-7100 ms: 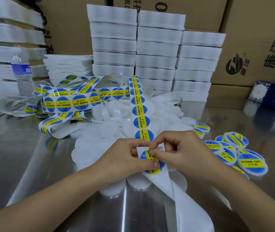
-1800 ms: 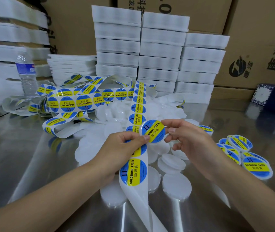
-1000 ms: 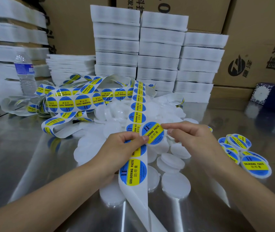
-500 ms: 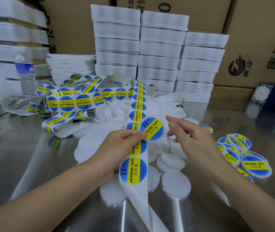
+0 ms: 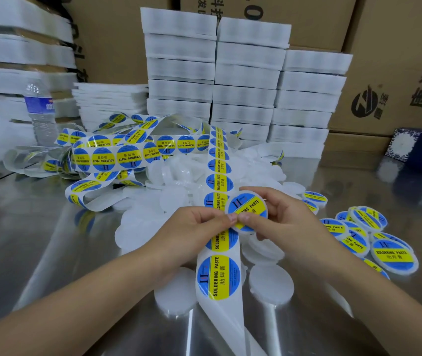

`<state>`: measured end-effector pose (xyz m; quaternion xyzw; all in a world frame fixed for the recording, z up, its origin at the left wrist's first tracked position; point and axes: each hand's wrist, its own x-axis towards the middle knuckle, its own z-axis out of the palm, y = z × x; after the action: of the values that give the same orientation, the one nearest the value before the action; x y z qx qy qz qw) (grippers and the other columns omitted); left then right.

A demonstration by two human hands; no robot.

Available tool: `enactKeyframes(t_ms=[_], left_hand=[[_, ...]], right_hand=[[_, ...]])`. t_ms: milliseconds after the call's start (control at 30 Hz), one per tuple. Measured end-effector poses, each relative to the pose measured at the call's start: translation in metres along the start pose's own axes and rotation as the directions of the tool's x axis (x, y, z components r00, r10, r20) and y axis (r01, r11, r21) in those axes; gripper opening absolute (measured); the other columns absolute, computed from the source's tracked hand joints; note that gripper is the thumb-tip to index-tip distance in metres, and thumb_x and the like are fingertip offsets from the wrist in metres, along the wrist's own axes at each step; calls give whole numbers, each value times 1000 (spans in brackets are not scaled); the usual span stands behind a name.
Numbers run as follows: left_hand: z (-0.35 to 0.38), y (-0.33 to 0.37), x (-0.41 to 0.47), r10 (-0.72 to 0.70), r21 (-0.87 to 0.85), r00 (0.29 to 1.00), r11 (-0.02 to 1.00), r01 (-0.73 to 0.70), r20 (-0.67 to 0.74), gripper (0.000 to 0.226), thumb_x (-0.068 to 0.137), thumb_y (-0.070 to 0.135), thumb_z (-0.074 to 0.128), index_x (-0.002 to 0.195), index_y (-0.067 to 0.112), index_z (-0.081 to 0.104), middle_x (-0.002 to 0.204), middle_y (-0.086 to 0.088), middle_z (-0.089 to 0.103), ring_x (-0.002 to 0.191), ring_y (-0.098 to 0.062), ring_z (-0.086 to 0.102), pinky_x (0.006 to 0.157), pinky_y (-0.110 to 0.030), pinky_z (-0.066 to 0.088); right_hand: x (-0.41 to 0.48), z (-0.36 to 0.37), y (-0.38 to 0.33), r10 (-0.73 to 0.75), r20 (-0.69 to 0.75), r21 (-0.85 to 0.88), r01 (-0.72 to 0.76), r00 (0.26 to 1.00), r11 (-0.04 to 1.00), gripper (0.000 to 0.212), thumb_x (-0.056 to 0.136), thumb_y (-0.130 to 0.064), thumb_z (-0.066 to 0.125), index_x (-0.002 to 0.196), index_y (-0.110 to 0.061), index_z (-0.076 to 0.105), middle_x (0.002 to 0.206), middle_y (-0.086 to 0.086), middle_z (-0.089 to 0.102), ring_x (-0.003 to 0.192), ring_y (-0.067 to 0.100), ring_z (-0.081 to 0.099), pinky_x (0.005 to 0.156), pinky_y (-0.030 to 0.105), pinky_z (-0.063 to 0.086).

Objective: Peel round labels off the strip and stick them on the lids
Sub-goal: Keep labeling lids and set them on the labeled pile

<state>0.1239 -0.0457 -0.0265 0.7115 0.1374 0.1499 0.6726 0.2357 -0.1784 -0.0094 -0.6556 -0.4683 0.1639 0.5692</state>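
Head view: right hand (image 5: 284, 217) grips a white round plastic lid (image 5: 246, 232) above the middle of the shiny steel table (image 5: 37, 240), and a blue and yellow round label (image 5: 252, 206) lies on the lid. Left hand (image 5: 194, 227), fingers curled, pinches the lid's left edge. Beneath both runs the white backing strip of labels (image 5: 218, 276), far to near. Bare white lids (image 5: 176, 176) are heaped behind; labelled lids (image 5: 392, 255) lie at the right

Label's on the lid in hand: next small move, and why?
Probably rub the blue-and-yellow round label flat: it already sits on the white round plastic lid gripped by the right hand, with the left hand, holding the label strip, touching its edge by thumb.
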Motion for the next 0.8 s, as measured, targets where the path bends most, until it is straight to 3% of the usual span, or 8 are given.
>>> enactKeyframes(t_ms=[133, 267, 367, 467, 600, 733, 800], left_hand=[[1, 1, -1, -22, 1, 999, 1000, 22, 43, 21, 82, 40, 63, 78, 24, 77, 76, 0, 75, 64, -10, 70, 54, -16, 50], [4, 2, -4, -32, 20, 997, 999, 30, 74, 25, 89, 31, 60, 70, 25, 77, 68, 2, 73, 54, -6, 67, 48, -12, 46], [4, 3, -4, -54, 24, 997, 998, 53, 60, 32, 89, 39, 56, 74, 20, 77, 75, -1, 75, 63, -10, 71, 54, -16, 50], [1, 2, 1, -117, 52, 993, 992, 117, 9, 47, 86, 54, 51, 82, 13, 74, 86, -9, 76, 76, -23, 73, 68, -30, 57], [0, 2, 1, -130, 10, 991, 991, 130, 16, 43, 87, 53, 50, 76, 22, 77, 83, -7, 76, 68, -19, 71, 56, -24, 53], [2, -2, 2, -88, -17, 994, 996, 89, 59, 42, 78, 53, 53, 84, 21, 78, 88, -7, 76, 75, -18, 73, 56, -21, 52], [3, -2, 2, -87, -17, 994, 996, 88, 65, 43, 74, 55, 53, 84, 21, 78, 89, -6, 76, 75, -17, 73, 57, -20, 52]], right_hand=[[-2, -1, -1, -5, 41, 18, 4, 999, 1000, 43, 63, -29, 77, 102, -36, 61, 87, -11, 73, 78, 3, 68, 66, 12, 50], [-4, -1, 0, -18, 15, -214, 21, 1000, 977, 47, 59, -39, 82, 100, -42, 59, 87, -16, 71, 79, 2, 67, 70, 16, 53], [-4, -2, 1, -31, 7, -262, 32, 999, 965, 39, 60, -39, 82, 92, -39, 59, 84, -15, 71, 76, 2, 67, 69, 19, 53], [-5, -1, 1, -33, -22, -292, 25, 999, 956, 39, 55, -56, 76, 85, -41, 58, 78, -17, 70, 69, -1, 65, 62, 14, 49], [-5, -1, 3, -36, -83, -301, 9, 996, 954, 48, 49, -71, 66, 83, -38, 58, 72, -14, 69, 61, -1, 61, 53, 13, 45], [-1, -2, 8, -48, -152, -351, -9, 987, 936, 50, 54, -74, 59, 75, -28, 60, 69, -6, 66, 58, 10, 57, 52, 23, 44], [0, -2, 9, -72, -160, -373, 7, 985, 928, 48, 58, -73, 54, 71, -27, 60, 65, -10, 64, 55, 5, 54, 50, 18, 42]])
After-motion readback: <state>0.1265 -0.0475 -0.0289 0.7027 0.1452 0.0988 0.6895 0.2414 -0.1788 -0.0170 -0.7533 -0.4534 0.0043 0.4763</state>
